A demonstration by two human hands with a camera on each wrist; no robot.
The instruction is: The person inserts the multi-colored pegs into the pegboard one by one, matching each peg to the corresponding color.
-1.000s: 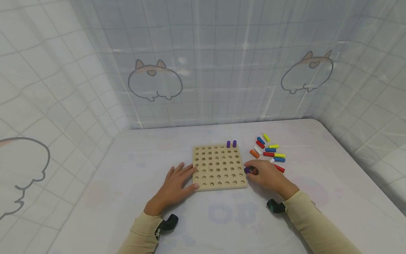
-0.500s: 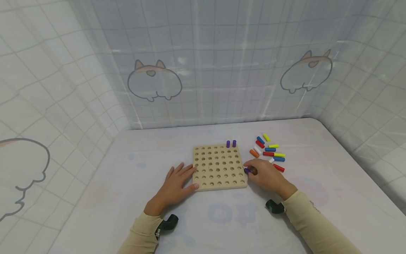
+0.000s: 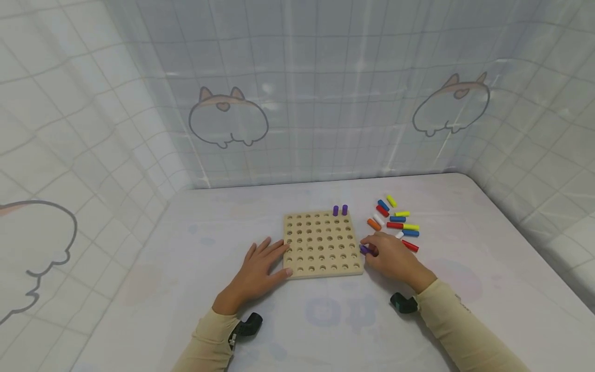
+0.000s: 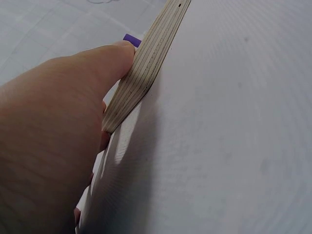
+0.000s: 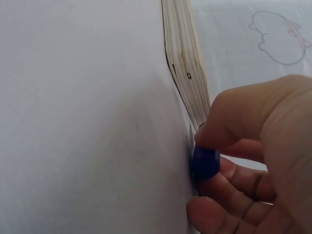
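Right hand around purple peg

Two bare hands – left hand, right hand – no rings or gloves. Long beige close-fitting fabric sleeves to both wrists. Small black wrist-mounted cam units strapped under each cuff – glossy, rounded, approx. matching L & R.
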